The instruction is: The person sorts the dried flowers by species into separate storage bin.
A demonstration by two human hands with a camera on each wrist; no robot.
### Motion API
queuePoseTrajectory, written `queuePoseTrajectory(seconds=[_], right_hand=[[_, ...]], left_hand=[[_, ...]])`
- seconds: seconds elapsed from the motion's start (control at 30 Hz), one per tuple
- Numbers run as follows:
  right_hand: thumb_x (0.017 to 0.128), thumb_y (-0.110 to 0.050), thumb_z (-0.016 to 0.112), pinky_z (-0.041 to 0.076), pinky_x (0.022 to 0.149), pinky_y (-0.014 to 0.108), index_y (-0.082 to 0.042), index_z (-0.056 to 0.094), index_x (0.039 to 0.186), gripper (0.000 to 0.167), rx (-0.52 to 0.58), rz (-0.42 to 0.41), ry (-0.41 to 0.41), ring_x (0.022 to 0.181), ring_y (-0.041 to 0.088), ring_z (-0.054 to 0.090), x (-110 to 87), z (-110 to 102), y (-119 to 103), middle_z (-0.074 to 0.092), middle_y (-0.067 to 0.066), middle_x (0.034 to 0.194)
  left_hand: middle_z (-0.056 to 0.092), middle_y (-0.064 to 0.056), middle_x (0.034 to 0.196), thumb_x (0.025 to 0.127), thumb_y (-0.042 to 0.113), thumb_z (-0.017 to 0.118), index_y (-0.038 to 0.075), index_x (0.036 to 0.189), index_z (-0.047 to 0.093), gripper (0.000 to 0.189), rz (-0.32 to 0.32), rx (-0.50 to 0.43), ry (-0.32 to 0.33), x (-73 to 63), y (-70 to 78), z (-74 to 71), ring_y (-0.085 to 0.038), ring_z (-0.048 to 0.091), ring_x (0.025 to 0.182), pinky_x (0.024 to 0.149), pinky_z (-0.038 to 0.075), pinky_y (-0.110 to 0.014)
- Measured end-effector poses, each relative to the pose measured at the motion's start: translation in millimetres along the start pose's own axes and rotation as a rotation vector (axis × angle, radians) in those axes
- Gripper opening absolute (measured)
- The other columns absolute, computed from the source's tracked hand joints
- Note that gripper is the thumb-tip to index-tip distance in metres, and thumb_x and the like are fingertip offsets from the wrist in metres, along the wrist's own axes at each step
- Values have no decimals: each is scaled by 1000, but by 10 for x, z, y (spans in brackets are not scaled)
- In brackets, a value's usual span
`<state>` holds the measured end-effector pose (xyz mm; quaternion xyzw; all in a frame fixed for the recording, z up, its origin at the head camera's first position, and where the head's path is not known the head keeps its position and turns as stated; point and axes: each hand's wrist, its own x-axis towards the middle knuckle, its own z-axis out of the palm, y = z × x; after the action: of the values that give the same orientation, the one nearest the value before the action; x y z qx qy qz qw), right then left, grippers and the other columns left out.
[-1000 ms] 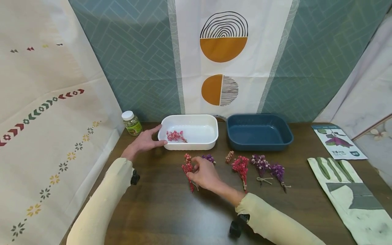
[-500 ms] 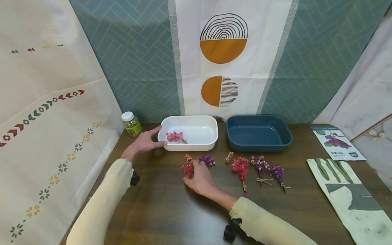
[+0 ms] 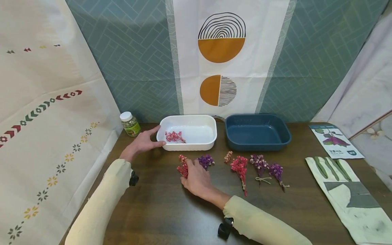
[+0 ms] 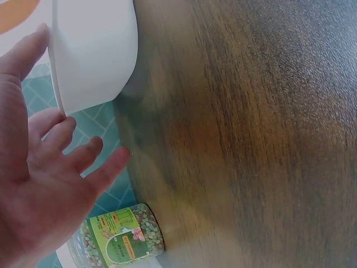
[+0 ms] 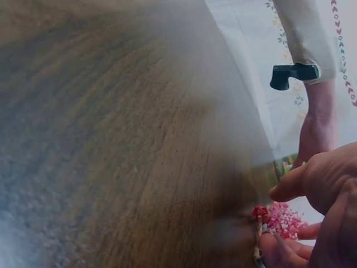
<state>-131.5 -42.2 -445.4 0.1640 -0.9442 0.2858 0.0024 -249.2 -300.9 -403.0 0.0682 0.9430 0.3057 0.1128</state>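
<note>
My left hand (image 3: 143, 141) rests against the left end of a white baking dish (image 3: 189, 147), thumb at the front rim and fingers at the back corner. A pink dried-flower sprig (image 3: 174, 136) lies inside this dish. On the table, my right hand (image 3: 197, 178) reaches over a red dried-flower bunch (image 3: 182, 166) and hides its stems. In the right wrist view, a gap shows between the thumb (image 5: 290, 185) and the fingers, with red and pink blossoms there. Just right of the fingertips is a purple dried-flower bunch (image 3: 206, 161), partly covered.
A blue baking dish (image 3: 258, 147) stands right of the white one. Before it lie a small peach sprig (image 3: 228, 156), a red bunch (image 3: 239, 166) and two purple bunches (image 3: 259, 165). A lidded jar (image 3: 131, 126) is back left; a leaflet (image 3: 335, 141) and folded cloth (image 3: 346, 197) lie right.
My right hand has moved slightly left and down over the red bunch, covering its stems and revealing more of the purple bunch beside it. The left hand stays at the white dish.
</note>
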Motion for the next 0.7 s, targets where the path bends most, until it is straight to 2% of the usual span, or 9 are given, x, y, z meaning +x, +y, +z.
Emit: queuePoseTrajectory(seconds=[0.17,0.5,0.7], right_hand=[[81,-23,83,55,69,50,-12,59,132,58,-4,-20,-14,93,27,64,24,36,8,62,10,106],[78,-9,77,54,60,42,-12,62,131,55,-6,-112,6,82,26,65,49,56,80,64,10,100],[81,-8,77,52,57,35,-12,62,132,53,40,-105,-34,78,19,60,65,24,97,63,4,94]], left_hand=[[26,-23,160,88,54,70,12,161,20,98,7,7,0,-4,-5,-1,-45,23,145,109,26,-66],[27,-22,160,87,53,71,12,161,21,97,6,4,8,-1,11,14,-43,23,145,109,27,-66],[26,-23,160,88,52,71,12,161,21,97,1,-6,4,-5,19,7,-44,23,145,109,26,-66]])
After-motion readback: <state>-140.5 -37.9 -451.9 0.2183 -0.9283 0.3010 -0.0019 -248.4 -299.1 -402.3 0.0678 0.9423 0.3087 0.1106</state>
